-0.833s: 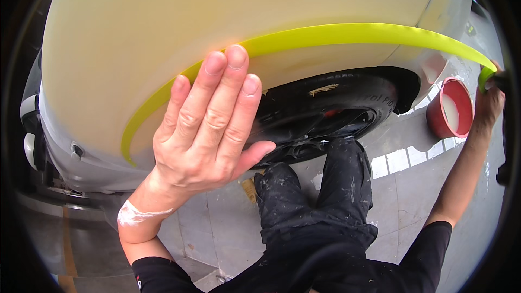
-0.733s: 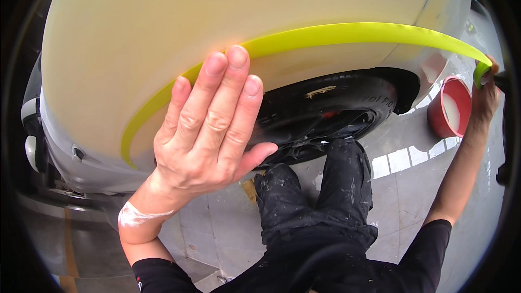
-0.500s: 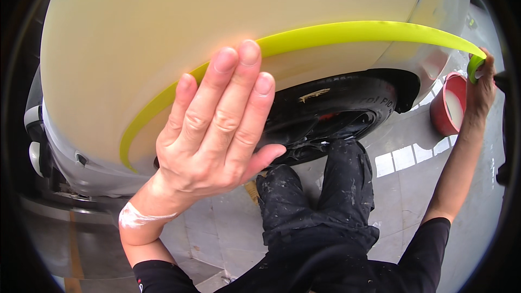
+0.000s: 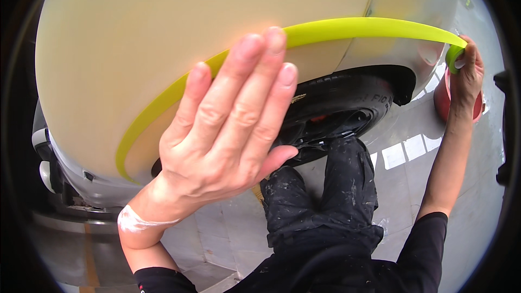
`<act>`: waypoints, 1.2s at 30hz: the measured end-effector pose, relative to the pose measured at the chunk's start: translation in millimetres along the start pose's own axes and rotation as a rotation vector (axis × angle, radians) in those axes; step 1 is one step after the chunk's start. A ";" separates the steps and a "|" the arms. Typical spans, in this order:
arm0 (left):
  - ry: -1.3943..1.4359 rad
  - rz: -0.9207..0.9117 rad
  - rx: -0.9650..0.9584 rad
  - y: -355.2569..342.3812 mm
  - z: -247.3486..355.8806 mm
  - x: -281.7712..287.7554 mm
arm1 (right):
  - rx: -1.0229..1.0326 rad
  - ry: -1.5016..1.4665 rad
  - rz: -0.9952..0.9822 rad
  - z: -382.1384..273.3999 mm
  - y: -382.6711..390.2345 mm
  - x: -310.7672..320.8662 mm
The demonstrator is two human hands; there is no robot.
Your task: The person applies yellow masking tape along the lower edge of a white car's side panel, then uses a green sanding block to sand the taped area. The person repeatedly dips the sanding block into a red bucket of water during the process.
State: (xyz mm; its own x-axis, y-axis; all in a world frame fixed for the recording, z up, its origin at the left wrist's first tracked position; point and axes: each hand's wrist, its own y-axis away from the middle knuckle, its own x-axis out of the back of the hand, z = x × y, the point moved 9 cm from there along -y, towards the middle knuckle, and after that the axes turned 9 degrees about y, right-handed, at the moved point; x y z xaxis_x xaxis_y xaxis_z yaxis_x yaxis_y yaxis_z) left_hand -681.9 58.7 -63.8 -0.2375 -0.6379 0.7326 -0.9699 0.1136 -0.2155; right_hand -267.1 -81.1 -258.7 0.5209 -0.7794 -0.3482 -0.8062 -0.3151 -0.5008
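A bright yellow-green strip of masking tape (image 4: 358,26) curves over the wheel arch of a cream and grey car body panel (image 4: 184,16). My left hand (image 4: 217,130) is open, its fingers stretched out side by side over the strip, palm toward the panel. Part of the tape is hidden behind those fingers. At the right, my right hand (image 4: 468,76) grips the tape roll (image 4: 454,57), and the strip runs from the panel's edge to it without slack showing.
Below the arch is a black tyre (image 4: 363,89), close to my dark, paint-spotted trousers (image 4: 347,184). A red bucket (image 4: 442,100) stands on the grey tiled floor (image 4: 401,201), partly behind my right wrist. White smears mark my left wrist.
My left hand has slid a little to the right along the tape. My right hand and the roll sit further left in the picture, now overlapping the bucket. The view has shifted too.
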 end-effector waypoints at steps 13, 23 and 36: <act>0.027 -0.126 -0.082 -49.0 25.7 -10.0 | 0.023 0.003 0.065 28.8 46.7 -14.7; -0.068 -0.124 0.033 8.2 7.0 -9.2 | 0.203 0.289 0.170 -19.5 89.9 58.3; -0.038 -0.134 -0.001 -18.9 16.8 -13.8 | 0.083 0.277 0.075 6.8 40.4 12.1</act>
State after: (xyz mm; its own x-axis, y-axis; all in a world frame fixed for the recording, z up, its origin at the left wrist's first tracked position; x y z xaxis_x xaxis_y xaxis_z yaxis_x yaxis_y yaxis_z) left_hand -659.4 52.6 -80.7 -0.1035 -0.6757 0.7299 -0.9928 0.0259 -0.1167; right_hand -291.4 -99.6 -288.5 0.3550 -0.9206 -0.1629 -0.8078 -0.2143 -0.5491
